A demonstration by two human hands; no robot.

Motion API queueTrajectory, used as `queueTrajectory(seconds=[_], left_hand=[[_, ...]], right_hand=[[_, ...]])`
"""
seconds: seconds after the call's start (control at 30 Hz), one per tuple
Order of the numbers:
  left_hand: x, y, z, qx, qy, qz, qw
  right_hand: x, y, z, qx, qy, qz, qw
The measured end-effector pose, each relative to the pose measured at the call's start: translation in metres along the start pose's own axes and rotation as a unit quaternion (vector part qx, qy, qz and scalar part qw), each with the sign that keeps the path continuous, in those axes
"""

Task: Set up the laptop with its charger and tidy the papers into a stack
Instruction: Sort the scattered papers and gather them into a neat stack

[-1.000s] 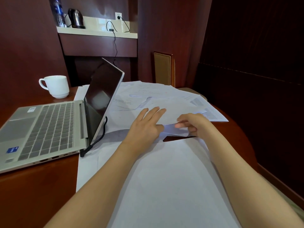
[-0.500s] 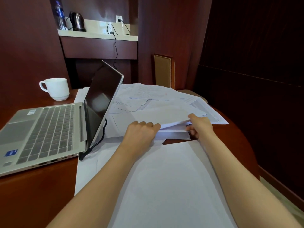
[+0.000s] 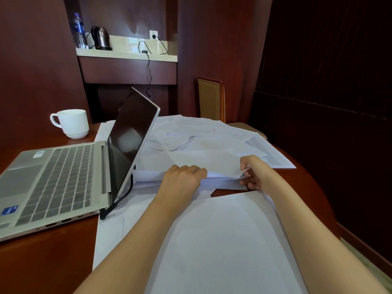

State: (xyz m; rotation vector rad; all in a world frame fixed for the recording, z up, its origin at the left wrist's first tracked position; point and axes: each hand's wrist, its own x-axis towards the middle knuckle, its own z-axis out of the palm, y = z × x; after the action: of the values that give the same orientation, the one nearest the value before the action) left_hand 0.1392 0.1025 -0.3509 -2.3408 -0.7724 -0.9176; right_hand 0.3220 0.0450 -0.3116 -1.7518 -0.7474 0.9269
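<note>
— While both hands are on the papers, what is each one doing?

— The left hand (image 3: 182, 179) has its fingers curled over the near edge of a bundle of sheets (image 3: 210, 161), knuckles up. The right hand (image 3: 252, 172) pinches the bundle's right corner, thumb on top and fingers underneath. That corner is raised clear of the sheets below.

— Where are the other papers?

— The loose printed sheets (image 3: 197, 129) fan out untidily behind the bundle, towards the far edge of the wooden table (image 3: 42, 262). One large blank sheet (image 3: 222, 240) lies nearest the person, under both forearms.

— And the laptop?

— The open laptop (image 3: 59, 181) sits on the table left of the papers, turned sideways, with its dark screen backing onto them. A black charger cable (image 3: 125, 194) runs from behind the screen down to the laptop's near corner by the hinge. Whether it is plugged in I cannot tell.

— Anything else?

— A white mug (image 3: 72, 123) stands beyond the laptop. On the shelf (image 3: 127, 55) at the back are a kettle (image 3: 100, 38) and a water bottle (image 3: 79, 30). There is also a wall socket (image 3: 153, 35) there, with a black lead (image 3: 148, 66) dropping over the shelf's edge. A chair (image 3: 210, 99) stands past the table.
</note>
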Motion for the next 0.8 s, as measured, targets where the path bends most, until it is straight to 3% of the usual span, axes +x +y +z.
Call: queueTrajectory(seconds=[0.07,0.13,0.2,0.27,0.37,0.43,0.53,0.67,0.8], left_hand=[[-0.002,0.000,-0.001,-0.026,0.022,-0.049,0.998],[0.000,-0.001,-0.004,-0.059,0.078,-0.101,0.990],[0.006,0.000,-0.011,-0.086,0.133,-0.119,0.980],[0.011,0.001,-0.016,-0.097,0.163,-0.116,0.975],[0.019,0.002,-0.027,-0.169,0.160,-0.158,0.960],[0.028,0.003,-0.042,-0.265,0.140,-0.237,0.924],[0.041,0.003,-0.059,-0.379,0.167,-0.288,0.863],[0.055,0.001,-0.075,-0.507,0.230,-0.330,0.762],[0.058,-0.004,-0.080,-0.562,0.279,-0.362,0.690]], right_hand=[[0.001,-0.005,0.002,0.082,0.020,-0.028,0.996],[0.001,-0.011,0.003,0.233,0.051,-0.064,0.969],[0.003,-0.014,0.000,0.349,0.061,-0.083,0.931],[0.006,-0.011,-0.002,0.393,0.043,-0.079,0.915],[0.014,-0.005,0.000,0.269,0.047,-0.087,0.958],[0.016,-0.004,0.002,0.190,0.026,-0.115,0.975],[0.013,-0.003,0.002,0.176,-0.015,-0.153,0.972],[0.011,-0.003,-0.003,0.217,-0.001,-0.168,0.962],[0.005,-0.006,-0.006,0.199,-0.004,-0.219,0.955]])
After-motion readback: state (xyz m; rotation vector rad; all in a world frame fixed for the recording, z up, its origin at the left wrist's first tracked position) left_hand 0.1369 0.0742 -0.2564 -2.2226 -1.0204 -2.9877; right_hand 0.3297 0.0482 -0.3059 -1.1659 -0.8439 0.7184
